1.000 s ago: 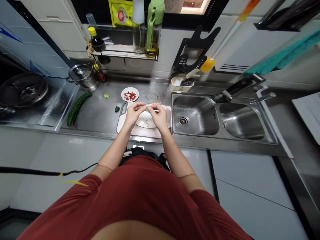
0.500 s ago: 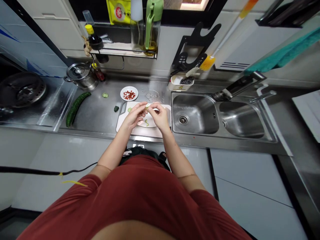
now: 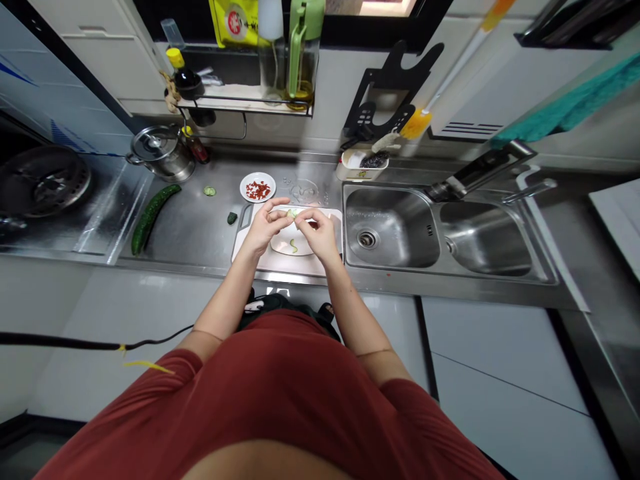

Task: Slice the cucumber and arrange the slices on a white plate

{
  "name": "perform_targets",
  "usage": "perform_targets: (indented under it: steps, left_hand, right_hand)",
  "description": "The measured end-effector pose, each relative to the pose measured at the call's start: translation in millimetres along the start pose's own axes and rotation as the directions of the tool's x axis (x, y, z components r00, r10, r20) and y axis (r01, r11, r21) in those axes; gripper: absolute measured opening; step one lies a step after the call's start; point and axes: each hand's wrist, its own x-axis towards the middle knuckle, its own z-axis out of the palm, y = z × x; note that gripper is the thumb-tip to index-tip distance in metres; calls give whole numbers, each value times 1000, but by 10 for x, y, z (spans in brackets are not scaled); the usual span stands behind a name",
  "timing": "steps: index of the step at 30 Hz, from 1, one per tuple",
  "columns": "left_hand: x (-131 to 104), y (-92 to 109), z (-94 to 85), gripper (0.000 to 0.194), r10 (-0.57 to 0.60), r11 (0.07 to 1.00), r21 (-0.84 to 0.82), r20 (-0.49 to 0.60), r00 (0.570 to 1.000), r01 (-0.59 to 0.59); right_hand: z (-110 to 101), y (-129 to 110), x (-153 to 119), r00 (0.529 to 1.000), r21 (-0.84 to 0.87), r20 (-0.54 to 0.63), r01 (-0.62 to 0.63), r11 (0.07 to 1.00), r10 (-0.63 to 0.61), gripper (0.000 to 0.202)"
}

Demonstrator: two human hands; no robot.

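Observation:
A small pale green cucumber piece is pinched between my left hand and my right hand, just above the white cutting board. Both hands have fingertips pressed together on it. Below them, on the board, lies a white plate with a curved green strip on it. Behind the board stands a small white plate of chopped red pieces. The far side of the board is partly hidden by my hands.
A long cucumber lies at the left, with cucumber slices and a dark green end piece nearer the board. A steel pot stands behind. The double sink adjoins the board's right side.
My left hand has turned and its fingers have shifted, so the pale green piece between my fingertips shows more. My right hand has barely moved.

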Motion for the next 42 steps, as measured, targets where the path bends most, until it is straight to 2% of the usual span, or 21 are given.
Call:
perform_targets:
  steps: [6,17,24,28,32,35,39,42]
  left_hand:
    - [-4,-5,29,54,95,994,56,-18,995,-94]
    - [-39,-37,121,34,260,946,223,-96,961,-233]
    - [-21,-138,87,30,241,955,202,-102,965,-217]
    - [-3,-195,59,26,251,955,193,-110,962,-227]
    - [28,-268,23,24,271,944,225,-108,957,-242]
    - [65,-377,-23,25,224,950,245,-96,970,-195]
    - [131,-627,-110,24,132,959,264,-93,987,-103]
    - [175,-856,-183,20,51,939,344,-96,994,-15]
  right_hand:
    - [10,8,10,999,25,-5,-45,999,46,18]
    - [8,55,10,996,46,-8,-89,995,89,16]
    - [-14,143,23,993,64,9,-118,991,118,17]
    - [-44,193,43,990,93,59,-133,987,128,18]
    - [-95,263,74,991,-3,62,-118,993,118,20]
    - [-142,338,97,991,-140,63,-110,984,120,19]
    - [-187,486,98,983,-323,120,-94,942,139,14]
    - [-184,650,63,969,-458,165,-92,884,186,12]
